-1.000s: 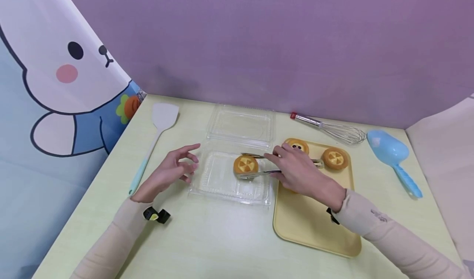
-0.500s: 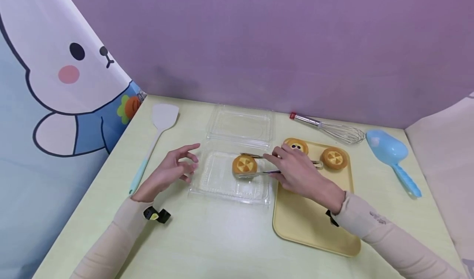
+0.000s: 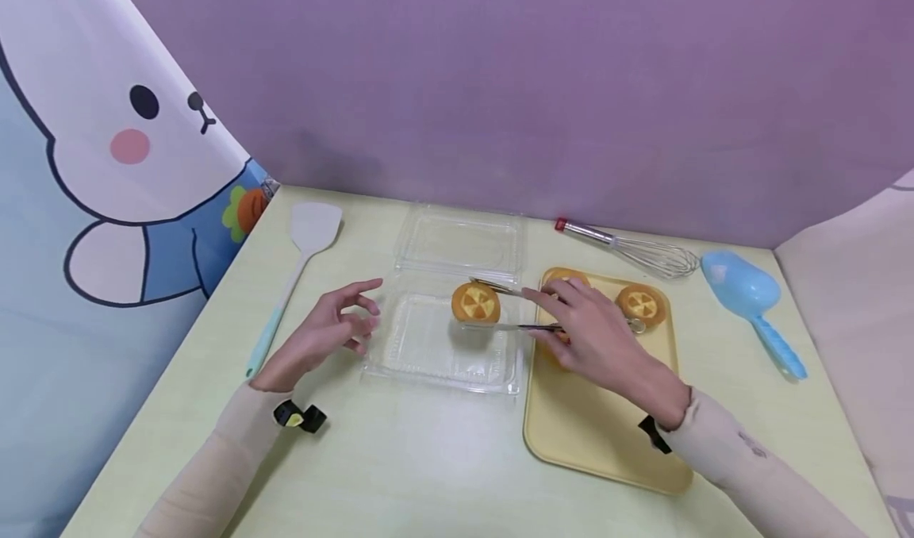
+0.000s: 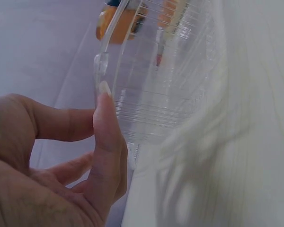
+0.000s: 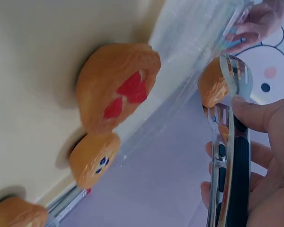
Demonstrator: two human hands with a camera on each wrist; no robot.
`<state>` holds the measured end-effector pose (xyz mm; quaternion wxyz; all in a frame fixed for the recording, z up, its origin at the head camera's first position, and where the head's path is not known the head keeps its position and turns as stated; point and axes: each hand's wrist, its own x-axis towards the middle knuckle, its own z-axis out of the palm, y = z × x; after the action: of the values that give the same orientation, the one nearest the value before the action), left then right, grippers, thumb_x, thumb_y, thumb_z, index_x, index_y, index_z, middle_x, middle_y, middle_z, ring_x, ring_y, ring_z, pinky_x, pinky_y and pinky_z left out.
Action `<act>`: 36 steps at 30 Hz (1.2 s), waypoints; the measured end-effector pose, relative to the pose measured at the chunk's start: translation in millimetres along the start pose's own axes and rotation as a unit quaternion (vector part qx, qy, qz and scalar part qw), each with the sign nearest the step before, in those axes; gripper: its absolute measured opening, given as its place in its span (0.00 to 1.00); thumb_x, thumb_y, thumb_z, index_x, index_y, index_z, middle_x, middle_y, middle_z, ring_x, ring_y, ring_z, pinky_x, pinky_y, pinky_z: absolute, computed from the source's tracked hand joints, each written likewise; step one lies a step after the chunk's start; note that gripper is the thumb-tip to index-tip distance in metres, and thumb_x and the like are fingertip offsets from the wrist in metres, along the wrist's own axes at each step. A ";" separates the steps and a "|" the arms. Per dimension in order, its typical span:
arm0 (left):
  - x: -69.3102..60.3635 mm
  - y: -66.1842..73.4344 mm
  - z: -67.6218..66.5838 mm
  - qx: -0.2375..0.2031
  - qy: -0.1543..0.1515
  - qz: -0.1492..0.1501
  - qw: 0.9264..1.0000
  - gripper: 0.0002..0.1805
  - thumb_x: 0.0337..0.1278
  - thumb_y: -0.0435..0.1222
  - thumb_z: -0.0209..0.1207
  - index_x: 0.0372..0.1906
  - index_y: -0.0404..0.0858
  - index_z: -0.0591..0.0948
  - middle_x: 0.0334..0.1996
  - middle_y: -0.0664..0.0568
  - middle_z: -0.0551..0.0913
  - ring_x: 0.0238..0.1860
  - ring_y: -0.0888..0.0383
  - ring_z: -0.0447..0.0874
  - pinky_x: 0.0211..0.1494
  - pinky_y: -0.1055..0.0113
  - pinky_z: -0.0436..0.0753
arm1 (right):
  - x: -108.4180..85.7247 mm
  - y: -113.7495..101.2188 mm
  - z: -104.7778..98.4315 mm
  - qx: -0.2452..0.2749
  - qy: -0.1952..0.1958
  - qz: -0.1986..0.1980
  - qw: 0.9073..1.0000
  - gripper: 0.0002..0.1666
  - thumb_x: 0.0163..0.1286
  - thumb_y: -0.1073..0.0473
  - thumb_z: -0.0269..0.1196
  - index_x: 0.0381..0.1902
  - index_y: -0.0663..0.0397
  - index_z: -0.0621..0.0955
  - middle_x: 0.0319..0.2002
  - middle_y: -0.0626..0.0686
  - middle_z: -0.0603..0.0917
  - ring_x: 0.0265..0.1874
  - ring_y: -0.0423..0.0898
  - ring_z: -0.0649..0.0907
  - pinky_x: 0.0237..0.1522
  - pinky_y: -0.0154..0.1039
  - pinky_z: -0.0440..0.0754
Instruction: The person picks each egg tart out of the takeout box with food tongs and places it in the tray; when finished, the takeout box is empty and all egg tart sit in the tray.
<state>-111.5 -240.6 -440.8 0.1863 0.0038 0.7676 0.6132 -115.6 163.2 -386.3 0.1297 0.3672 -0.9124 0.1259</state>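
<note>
My right hand (image 3: 596, 328) grips metal tongs (image 5: 236, 156) with dark handle grips. Between the tong ends is a round bun (image 3: 476, 303) with a yellow wedge pattern, above the lower half of a clear plastic box (image 3: 446, 378). A shadow lies below the bun. At the box's left side, my left hand (image 3: 332, 328) has loosely bent fingers; its fingertips overlap the rim in the left wrist view, and contact is unclear. Under and beside my right hand, a yellow tray (image 3: 607, 451) bears a red-topped bun (image 5: 118, 90), a bun with blue dots (image 5: 94, 158) and a wedge-patterned bun (image 3: 641, 306).
The box's clear lid (image 3: 460, 240) lies folded back behind its base. A white spatula (image 3: 314, 228) with a mint handle is at the left. Along the back right are a whisk (image 3: 628, 248) and a blue scoop (image 3: 743, 284). A purple backdrop (image 3: 500, 86) rises behind the table.
The tongs and bun have risen and shifted slightly away from me, and a shadow shows beneath the bun. My right hand has moved a little to the right. My left hand has stayed nearly still.
</note>
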 end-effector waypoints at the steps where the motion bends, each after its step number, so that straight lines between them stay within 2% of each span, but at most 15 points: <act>1: 0.1 0.1 -0.1 0.000 0.001 -0.001 1.000 0.39 0.66 0.23 0.56 0.81 0.39 0.62 0.51 0.40 0.73 0.27 0.57 0.78 0.28 0.63 0.87 | -2.1 1.1 -2.1 0.002 0.004 0.003 1.000 0.32 0.65 0.50 0.75 0.65 0.49 0.83 0.50 0.53 0.85 0.47 0.51 0.81 0.42 0.47 0.84; 7: 0.6 1.5 0.3 0.002 0.000 -0.006 1.000 0.39 0.67 0.24 0.56 0.81 0.40 0.62 0.52 0.38 0.73 0.27 0.57 0.78 0.28 0.64 0.87 | -23.1 14.0 -19.0 0.004 0.029 0.034 0.999 0.35 0.61 0.53 0.77 0.66 0.50 0.82 0.50 0.54 0.86 0.48 0.52 0.82 0.43 0.49 0.84; 14: 1.3 1.2 -1.0 0.004 -0.003 -0.005 1.000 0.39 0.67 0.24 0.56 0.82 0.40 0.61 0.54 0.37 0.73 0.27 0.57 0.78 0.29 0.62 0.88 | -61.2 38.5 -47.4 -0.022 0.055 0.088 0.994 0.35 0.57 0.56 0.80 0.64 0.47 0.84 0.47 0.51 0.87 0.43 0.49 0.80 0.27 0.42 0.79; 18: 1.0 0.3 -2.1 0.005 -0.002 -0.006 1.000 0.39 0.68 0.25 0.57 0.82 0.41 0.61 0.54 0.37 0.73 0.28 0.56 0.79 0.29 0.64 0.88 | -84.6 54.3 -62.3 -0.031 0.045 0.110 0.992 0.37 0.55 0.58 0.80 0.64 0.48 0.84 0.47 0.52 0.87 0.44 0.53 0.82 0.28 0.46 0.79; 21: 0.4 0.7 -2.3 0.006 -0.003 -0.005 1.000 0.39 0.68 0.24 0.57 0.82 0.41 0.61 0.53 0.39 0.73 0.28 0.55 0.79 0.30 0.64 0.88 | -102.6 65.4 -70.5 -0.034 0.027 0.130 0.991 0.35 0.55 0.57 0.80 0.63 0.49 0.84 0.47 0.53 0.87 0.42 0.53 0.83 0.25 0.45 0.78; 24: 0.8 2.7 -2.1 0.008 -0.004 -0.003 1.000 0.39 0.68 0.24 0.57 0.82 0.41 0.62 0.53 0.40 0.73 0.29 0.55 0.80 0.30 0.63 0.88 | -120.0 76.2 -75.3 -0.040 0.012 0.141 0.989 0.33 0.54 0.56 0.80 0.60 0.49 0.86 0.48 0.52 0.87 0.41 0.50 0.83 0.24 0.43 0.76; 29: 0.5 4.1 -1.8 0.014 0.000 -0.005 1.000 0.39 0.68 0.25 0.57 0.82 0.41 0.62 0.52 0.40 0.73 0.30 0.54 0.81 0.31 0.63 0.89 | -143.4 90.0 -77.1 -0.049 -0.004 0.131 0.990 0.33 0.52 0.54 0.81 0.58 0.46 0.86 0.47 0.49 0.88 0.39 0.46 0.79 0.23 0.40 0.75; 36: -1.4 2.4 -0.6 0.019 0.005 -0.005 1.000 0.38 0.69 0.26 0.57 0.82 0.41 0.62 0.53 0.39 0.73 0.30 0.55 0.81 0.31 0.62 0.89 | -164.7 94.8 -70.0 -0.045 -0.008 0.136 0.990 0.34 0.49 0.53 0.82 0.57 0.43 0.87 0.47 0.47 0.88 0.37 0.42 0.77 0.22 0.35 0.71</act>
<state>-110.9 -240.8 -438.1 0.1852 0.0004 0.7803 0.5974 -57.4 357.2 -387.8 0.1204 0.2346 -0.9596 0.0978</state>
